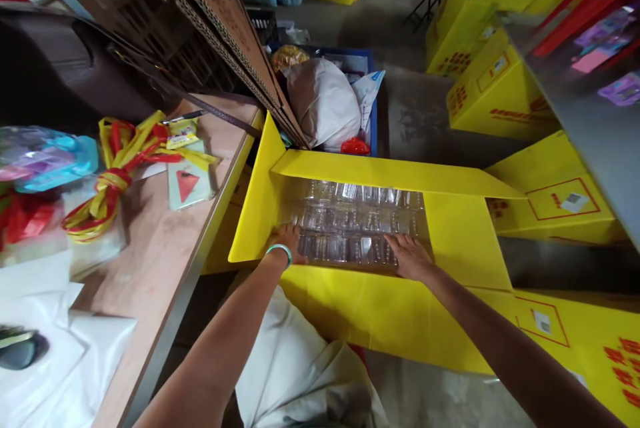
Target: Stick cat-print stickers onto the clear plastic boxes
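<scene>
An open yellow box (360, 171) stands in front of me, its flaps folded outward. Rows of clear plastic containers (345, 218) lie inside it. My left hand (289, 243), with a light green bracelet (280, 253) on the wrist, is closed against the left end of the nearest row. At that row's right end, my right hand (411, 257) presses with its fingers stretched along the plastic. The row sits between both hands. Parts of the fingertips are hidden among the containers.
A wooden table (145, 255) on the left holds red-and-yellow ribbon (110, 188), a small card pack (189, 181) and plastic bags. Cardboard sheets (235, 35) lean behind the box, near a blue crate (373, 108). More yellow boxes (500, 95) and a grey tabletop (575, 88) are at right.
</scene>
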### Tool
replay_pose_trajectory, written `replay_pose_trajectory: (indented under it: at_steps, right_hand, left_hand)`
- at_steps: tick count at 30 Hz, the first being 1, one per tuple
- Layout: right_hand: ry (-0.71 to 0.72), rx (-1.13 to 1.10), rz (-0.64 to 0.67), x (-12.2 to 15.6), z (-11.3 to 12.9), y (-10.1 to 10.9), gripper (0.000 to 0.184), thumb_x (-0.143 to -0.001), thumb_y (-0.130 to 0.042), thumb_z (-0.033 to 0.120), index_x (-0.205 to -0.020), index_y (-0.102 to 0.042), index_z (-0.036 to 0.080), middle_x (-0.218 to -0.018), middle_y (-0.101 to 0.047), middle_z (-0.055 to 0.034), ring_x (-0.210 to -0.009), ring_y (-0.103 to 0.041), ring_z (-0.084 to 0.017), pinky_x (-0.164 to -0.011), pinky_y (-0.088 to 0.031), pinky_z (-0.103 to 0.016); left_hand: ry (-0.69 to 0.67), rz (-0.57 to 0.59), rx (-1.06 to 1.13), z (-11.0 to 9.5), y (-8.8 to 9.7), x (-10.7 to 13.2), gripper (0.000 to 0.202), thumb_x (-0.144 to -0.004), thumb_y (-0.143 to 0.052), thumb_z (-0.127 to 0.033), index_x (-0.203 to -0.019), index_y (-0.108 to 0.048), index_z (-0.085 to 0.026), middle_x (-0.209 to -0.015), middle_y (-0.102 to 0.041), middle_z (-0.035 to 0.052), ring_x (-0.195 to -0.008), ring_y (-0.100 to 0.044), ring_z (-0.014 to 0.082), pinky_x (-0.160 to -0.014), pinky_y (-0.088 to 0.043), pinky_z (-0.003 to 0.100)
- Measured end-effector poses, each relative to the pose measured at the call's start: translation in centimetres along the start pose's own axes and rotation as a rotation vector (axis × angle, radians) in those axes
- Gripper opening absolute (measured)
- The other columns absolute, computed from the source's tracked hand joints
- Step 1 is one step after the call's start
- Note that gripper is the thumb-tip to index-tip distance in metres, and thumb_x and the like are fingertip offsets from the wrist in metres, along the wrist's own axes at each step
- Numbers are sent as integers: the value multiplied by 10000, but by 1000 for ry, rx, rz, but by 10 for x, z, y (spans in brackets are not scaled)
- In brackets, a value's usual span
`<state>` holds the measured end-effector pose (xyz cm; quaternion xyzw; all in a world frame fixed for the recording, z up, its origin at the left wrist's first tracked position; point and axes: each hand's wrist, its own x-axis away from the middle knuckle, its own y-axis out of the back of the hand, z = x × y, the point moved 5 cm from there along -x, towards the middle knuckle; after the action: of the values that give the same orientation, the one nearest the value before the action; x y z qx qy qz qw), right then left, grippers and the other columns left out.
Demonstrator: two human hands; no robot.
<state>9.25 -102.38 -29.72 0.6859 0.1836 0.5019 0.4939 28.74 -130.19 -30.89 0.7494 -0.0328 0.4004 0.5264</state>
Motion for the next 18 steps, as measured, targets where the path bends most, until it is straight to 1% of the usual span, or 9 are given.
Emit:
replay_pose_trajectory:
  at_steps: [1,3,5,8,12,13,16,17,18]
  right_hand:
    - [-8,5,0,-1,0,-2,956,-614,-682,212,-1462,-241,188,-1392,-397,-170,-1254,-374,-330,-1008,-284,-424]
    - [-26,15,-2,-5,2,-5,945,-630,-686,245,-1460,-240,189,-1387,-394,-181,-1251,-373,-341,-996,-294,-445]
    - [-51,29,-7,-9,7,-8,936,-630,-705,259,-1450,-262,180,-1358,-414,-204,-1218,-401,-365,-969,-309,-482]
    - [-63,50,-28,-14,16,-9,921,-617,-733,254,-1429,-305,171,-1315,-457,-207,-1157,-449,-367,-967,-300,-503]
    - [-37,51,-69,-14,21,-5,923,-605,-750,294,-1415,-324,175,-1306,-480,-170,-1146,-457,-343,-992,-281,-464]
    - [-38,47,-77,-14,20,-5,928,-600,-752,302,-1413,-324,174,-1306,-479,-168,-1141,-458,-343,-984,-288,-459]
    - [-46,26,-92,-14,17,-4,949,-591,-749,337,-1414,-312,161,-1304,-472,-169,-1125,-458,-344,-949,-311,-449]
    - [-48,19,-95,-14,17,-3,955,-591,-744,357,-1414,-307,149,-1303,-470,-174,-1121,-456,-346,-938,-315,-450]
    - [-47,13,-97,-14,17,-1,957,-592,-735,375,-1413,-304,138,-1301,-468,-179,-1119,-453,-348,-930,-317,-450]
  left_hand:
    - [-46,7,-6,-4,1,-2,930,-553,-793,-421,-1345,-404,-127,-1434,-344,214,-1342,-280,386,-1025,-361,461]
    - [-107,24,-13,-11,0,-4,913,-541,-804,-366,-1340,-420,-149,-1434,-350,195,-1322,-321,371,-1010,-385,442]
    - [-124,37,-19,-16,-2,-4,917,-547,-800,-294,-1360,-400,-152,-1432,-344,209,-1286,-375,382,-978,-413,459]
    - [-127,42,-23,-18,-3,-2,935,-565,-780,-237,-1396,-357,-174,-1423,-359,209,-1278,-393,392,-979,-405,493]
    - [-140,34,-18,-14,1,1,937,-569,-798,-315,-1393,-363,-221,-1422,-384,160,-1308,-357,360,-998,-401,468]
    - [-134,34,-19,-13,2,1,912,-595,-790,-343,-1391,-363,-222,-1426,-380,154,-1303,-362,351,-993,-408,468]
    - [-76,48,-40,-17,-2,0,715,-760,-675,-384,-1383,-369,-212,-1418,-386,145,-1240,-434,327,-974,-416,527]
    - [-53,52,-51,-20,-4,-1,676,-787,-649,-383,-1379,-374,-209,-1411,-392,151,-1229,-445,335,-969,-408,559]
    - [-34,52,-63,-24,-6,-2,689,-777,-659,-381,-1379,-376,-201,-1408,-393,167,-1236,-435,361,-965,-393,595]
